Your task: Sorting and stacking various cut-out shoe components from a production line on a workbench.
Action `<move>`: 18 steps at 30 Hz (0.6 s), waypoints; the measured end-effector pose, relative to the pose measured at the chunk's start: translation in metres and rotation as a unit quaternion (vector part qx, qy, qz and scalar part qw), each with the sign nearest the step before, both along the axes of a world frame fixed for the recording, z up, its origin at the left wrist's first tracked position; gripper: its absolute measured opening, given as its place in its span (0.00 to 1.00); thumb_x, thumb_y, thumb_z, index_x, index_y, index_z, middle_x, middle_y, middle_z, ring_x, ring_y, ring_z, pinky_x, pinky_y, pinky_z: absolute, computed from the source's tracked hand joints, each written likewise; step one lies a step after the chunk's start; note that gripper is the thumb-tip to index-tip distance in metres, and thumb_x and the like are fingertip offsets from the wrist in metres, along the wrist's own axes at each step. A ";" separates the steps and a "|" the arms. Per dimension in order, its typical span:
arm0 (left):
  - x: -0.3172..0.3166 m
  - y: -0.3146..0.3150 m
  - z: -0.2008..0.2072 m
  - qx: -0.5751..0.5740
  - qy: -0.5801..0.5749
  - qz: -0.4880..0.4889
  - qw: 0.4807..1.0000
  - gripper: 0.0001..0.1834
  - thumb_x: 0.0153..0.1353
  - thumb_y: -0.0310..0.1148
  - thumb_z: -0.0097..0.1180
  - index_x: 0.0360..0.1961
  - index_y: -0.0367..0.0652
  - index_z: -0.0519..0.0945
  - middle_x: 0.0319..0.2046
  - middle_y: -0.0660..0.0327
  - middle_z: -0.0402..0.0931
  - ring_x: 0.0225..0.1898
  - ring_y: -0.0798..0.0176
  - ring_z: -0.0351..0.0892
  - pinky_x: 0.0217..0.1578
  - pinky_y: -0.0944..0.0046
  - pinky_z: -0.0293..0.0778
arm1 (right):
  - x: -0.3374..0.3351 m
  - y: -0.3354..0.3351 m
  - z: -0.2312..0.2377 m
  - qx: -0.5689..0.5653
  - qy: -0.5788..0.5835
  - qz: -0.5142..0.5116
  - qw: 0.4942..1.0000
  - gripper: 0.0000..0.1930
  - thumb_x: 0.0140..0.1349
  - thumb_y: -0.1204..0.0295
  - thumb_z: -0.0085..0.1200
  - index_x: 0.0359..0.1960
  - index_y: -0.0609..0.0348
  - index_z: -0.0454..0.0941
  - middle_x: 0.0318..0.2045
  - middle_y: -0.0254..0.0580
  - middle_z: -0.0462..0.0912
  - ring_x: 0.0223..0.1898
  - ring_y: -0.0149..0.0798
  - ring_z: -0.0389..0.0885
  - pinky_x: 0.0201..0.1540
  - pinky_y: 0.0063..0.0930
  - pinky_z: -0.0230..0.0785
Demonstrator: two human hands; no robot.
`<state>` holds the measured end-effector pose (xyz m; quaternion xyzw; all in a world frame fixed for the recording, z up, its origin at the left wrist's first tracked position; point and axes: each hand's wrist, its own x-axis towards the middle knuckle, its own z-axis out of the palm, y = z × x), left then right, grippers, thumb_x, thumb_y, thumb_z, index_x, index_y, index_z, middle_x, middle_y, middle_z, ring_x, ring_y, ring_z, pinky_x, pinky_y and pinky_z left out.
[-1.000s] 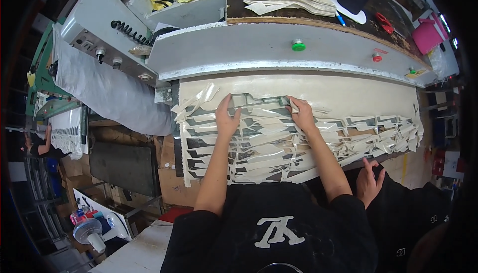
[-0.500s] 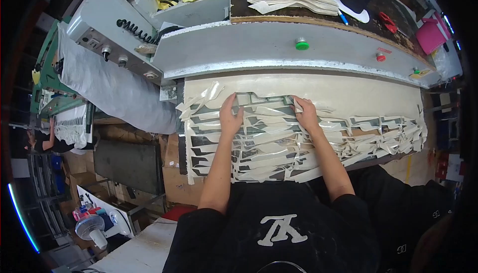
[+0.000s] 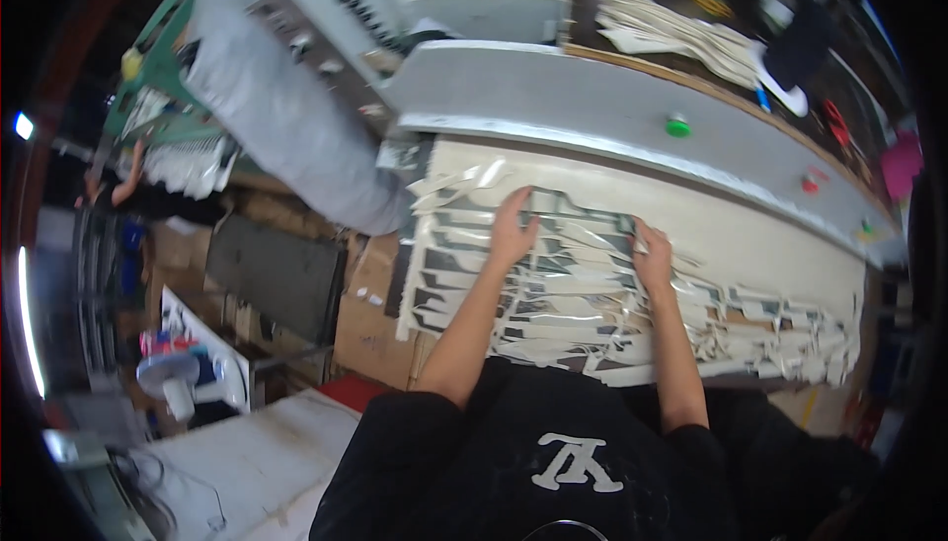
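A cream sheet (image 3: 750, 245) lies on the press bed, its near part cut into a ragged web of strips and openings. Near the uncut area, a thin greenish cutting die (image 3: 583, 209) rests on the sheet between my hands. My left hand (image 3: 513, 230) grips the die's left end, thumb and fingers closed on it. At the other end my right hand (image 3: 652, 257) holds the die, with a small pale scrap at its fingers. Cut cream strips (image 3: 553, 319) lie loosely under and around my forearms.
Beyond the sheet runs a grey press beam (image 3: 553, 97) with a green button (image 3: 677, 125) and a red button (image 3: 812, 183). A stack of cut cream pieces (image 3: 681, 33) lies on the dark shelf behind. A fan (image 3: 173, 383) stands left; another person (image 3: 128, 186) works far left.
The whole view has turned and shifted, so the scene sits tilted and farther right. Both hands keep their places on the die, with little visible movement over the sheet.
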<state>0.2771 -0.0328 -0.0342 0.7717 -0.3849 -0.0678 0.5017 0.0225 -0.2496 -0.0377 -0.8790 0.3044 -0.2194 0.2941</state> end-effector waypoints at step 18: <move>-0.129 0.182 0.072 -0.041 -0.056 0.271 0.960 0.34 0.57 0.24 0.65 0.67 0.40 0.71 0.59 0.47 0.72 0.63 0.39 0.72 0.65 0.44 0.69 | 0.081 0.077 0.062 0.145 -0.174 0.201 0.953 0.15 0.78 0.68 0.58 0.35 0.70 0.83 0.34 0.54 0.87 0.33 0.47 0.82 0.40 0.43 0.75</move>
